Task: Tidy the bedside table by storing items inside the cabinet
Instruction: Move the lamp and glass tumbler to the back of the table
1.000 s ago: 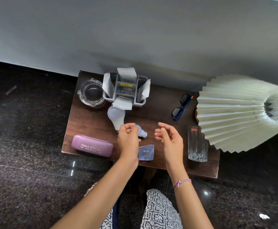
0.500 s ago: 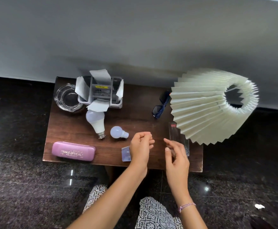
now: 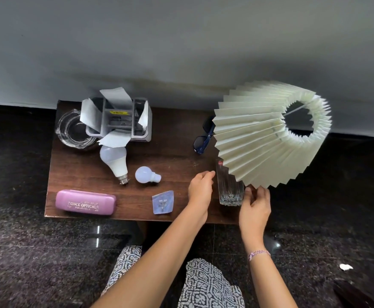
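Head view looks down on a dark wooden table on which every item lies unstored, so the tidying appears to be barely begun. A tall clear ribbed drinking glass stands near the front right edge, partly under a cream pleated paper lampshade. The left hand is loosely curled and empty, just beside the glass's left side. The right hand has its fingers apart against the glass's right side, not yet wrapped round it. Left to store: a pink spectacle case, a large white bulb, a small round bulb, blue-framed sunglasses and a clear glass ashtray. No cabinet is in view.
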The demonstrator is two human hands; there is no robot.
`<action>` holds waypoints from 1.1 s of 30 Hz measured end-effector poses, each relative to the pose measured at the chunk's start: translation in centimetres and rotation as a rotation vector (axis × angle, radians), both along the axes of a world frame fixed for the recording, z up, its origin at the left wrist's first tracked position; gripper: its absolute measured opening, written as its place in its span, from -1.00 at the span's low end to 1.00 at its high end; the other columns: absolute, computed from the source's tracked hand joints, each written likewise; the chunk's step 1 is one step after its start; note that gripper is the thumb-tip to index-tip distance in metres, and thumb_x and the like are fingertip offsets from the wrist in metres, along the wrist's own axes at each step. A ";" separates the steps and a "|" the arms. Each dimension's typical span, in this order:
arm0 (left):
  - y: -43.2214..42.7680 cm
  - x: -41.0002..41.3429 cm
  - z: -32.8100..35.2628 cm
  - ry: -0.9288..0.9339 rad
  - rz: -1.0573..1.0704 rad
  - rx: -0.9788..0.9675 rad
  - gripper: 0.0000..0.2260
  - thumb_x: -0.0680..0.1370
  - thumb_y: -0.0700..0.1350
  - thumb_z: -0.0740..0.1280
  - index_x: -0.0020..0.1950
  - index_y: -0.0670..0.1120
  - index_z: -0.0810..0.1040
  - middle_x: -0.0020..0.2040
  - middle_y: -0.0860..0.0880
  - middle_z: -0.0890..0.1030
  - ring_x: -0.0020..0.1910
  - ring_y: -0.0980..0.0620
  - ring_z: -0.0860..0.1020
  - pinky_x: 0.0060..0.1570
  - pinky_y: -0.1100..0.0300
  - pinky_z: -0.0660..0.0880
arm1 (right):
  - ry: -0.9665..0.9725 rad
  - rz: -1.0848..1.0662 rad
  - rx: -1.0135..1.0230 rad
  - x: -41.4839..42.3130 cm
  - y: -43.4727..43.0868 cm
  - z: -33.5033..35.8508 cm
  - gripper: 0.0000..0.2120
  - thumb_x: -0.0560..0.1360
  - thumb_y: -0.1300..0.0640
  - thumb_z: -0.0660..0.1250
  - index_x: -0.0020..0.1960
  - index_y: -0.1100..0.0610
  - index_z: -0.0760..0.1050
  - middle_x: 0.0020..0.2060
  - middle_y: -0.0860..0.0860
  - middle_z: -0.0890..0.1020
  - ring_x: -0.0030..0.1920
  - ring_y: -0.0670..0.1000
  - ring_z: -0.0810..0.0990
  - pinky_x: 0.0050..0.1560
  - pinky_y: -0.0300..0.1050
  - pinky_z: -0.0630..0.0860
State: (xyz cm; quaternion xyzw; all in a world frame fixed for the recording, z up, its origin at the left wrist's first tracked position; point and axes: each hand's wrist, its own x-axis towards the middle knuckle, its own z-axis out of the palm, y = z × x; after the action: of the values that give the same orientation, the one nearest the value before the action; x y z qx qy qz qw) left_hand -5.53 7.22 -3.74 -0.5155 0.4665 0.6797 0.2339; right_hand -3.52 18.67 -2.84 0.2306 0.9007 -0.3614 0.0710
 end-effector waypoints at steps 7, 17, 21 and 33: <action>1.0 -0.3 -0.7 0.014 0.038 0.029 -0.91 0.54 -0.03 0.25 -0.09 0.03 0.54 -0.11 0.05 0.60 0.02 0.04 0.56 0.17 0.08 0.47 | -0.016 -0.069 -0.074 -1.5 0.0 -0.5 -0.58 0.52 0.34 0.22 -0.40 -0.03 0.26 -0.21 0.10 0.44 -0.17 0.02 0.40 -0.07 -0.07 0.36; 1.3 -0.4 -0.8 0.016 0.092 0.055 -0.75 0.55 -0.03 0.24 0.06 -0.17 0.58 0.04 -0.12 0.63 0.06 -0.02 0.60 0.06 0.19 0.48 | -0.123 -0.030 -0.062 -2.2 1.4 -1.2 -0.81 0.49 0.28 0.32 -0.06 0.44 0.54 -0.18 0.09 0.47 -0.16 0.00 0.44 -0.11 -0.22 0.32; 0.8 -0.1 -0.7 -0.010 0.122 0.040 -0.79 0.54 -0.04 0.26 -0.04 -0.15 0.60 0.00 -0.15 0.65 0.05 -0.05 0.61 0.06 0.19 0.52 | -0.143 -0.075 -0.131 -2.3 1.2 -1.1 -0.84 0.49 0.23 0.35 -0.08 0.36 0.53 -0.24 0.02 0.51 -0.24 -0.03 0.47 -0.13 -0.15 0.38; -2.7 1.3 0.3 -0.043 0.123 -0.050 -0.82 0.53 -0.17 0.24 -0.15 -0.17 0.61 -0.24 -0.07 0.64 -0.24 0.07 0.62 -0.23 0.32 0.55 | -0.164 -0.071 -0.224 -0.6 -1.9 -0.7 -0.78 0.50 0.05 0.34 0.05 0.16 0.62 -0.06 0.03 0.65 -0.07 -0.12 0.53 0.04 -0.25 0.41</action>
State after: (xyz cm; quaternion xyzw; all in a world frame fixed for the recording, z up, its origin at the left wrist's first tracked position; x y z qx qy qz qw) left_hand -4.22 4.51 -3.47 -0.5633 0.4459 0.6695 0.1886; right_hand -4.09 16.82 -3.50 0.2817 0.8371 -0.4419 0.1570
